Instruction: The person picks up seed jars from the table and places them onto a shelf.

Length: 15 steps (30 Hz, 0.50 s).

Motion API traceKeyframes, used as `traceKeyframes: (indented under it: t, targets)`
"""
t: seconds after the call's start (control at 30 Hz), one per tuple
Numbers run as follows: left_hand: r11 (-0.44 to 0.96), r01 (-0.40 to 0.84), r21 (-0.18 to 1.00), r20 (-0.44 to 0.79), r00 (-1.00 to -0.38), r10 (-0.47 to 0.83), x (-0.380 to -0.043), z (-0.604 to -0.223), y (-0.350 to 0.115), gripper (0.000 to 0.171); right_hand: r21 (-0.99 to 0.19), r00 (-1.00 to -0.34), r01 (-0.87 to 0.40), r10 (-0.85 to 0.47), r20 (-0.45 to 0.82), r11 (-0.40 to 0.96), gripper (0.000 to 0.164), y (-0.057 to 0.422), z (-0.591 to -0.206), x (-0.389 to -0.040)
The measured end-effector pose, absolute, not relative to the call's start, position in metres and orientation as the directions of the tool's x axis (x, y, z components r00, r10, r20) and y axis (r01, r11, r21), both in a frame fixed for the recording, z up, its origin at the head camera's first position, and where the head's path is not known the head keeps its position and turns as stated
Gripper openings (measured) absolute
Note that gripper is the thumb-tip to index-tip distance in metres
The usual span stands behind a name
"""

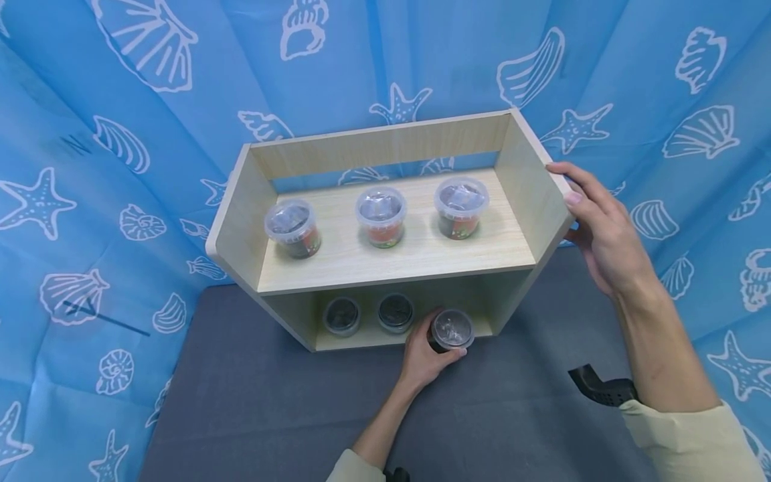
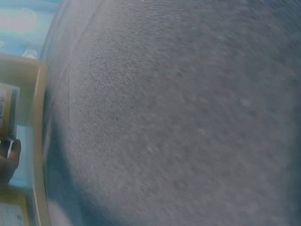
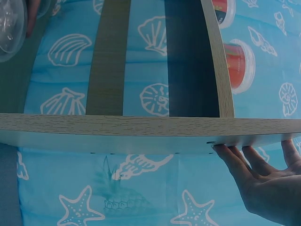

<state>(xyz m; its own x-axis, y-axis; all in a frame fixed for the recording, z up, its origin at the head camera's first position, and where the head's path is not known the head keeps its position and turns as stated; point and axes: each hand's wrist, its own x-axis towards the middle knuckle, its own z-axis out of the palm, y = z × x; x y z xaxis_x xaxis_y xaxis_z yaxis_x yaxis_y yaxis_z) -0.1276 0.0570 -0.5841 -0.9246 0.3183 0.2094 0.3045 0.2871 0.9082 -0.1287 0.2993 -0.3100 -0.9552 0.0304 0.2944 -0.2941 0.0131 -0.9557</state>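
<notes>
My left hand grips a round clear-lidded plastic tub with dark contents, at the front right of the shelf's lower level. Thumb and fingers wrap around its side. In the left wrist view only a finger shows, just below part of a tub. My right hand touches the wooden shelf's right side panel near its upper edge. From the right wrist view, those fingers lie extended against the panel's outer face, holding no tub.
Two similar tubs, a left one and a middle one, share the lower level. Three lidded tubs stand above, including a middle one. The shelf is on a grey cloth-covered table before a blue shell-patterned curtain.
</notes>
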Motion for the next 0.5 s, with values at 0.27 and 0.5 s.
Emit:
traceKeyframes:
  t: [0.27, 0.5]
  targets:
    - [0.254, 0.278, 0.926, 0.199, -0.934, 0.296, -0.135, -0.586, 0.068, 0.085, -0.956, -0.956, -0.292, 0.033, 0.292, 0.012, 0.044, 0.299, -0.311, -0.129]
    - [0.281, 0.256, 0.925, 0.174, -0.942, 0.286, -0.142, -0.59, 0.074, 0.085, -0.957, -0.956, -0.289, 0.043, 0.29, 0.018, 0.044, 0.299, -0.311, -0.128]
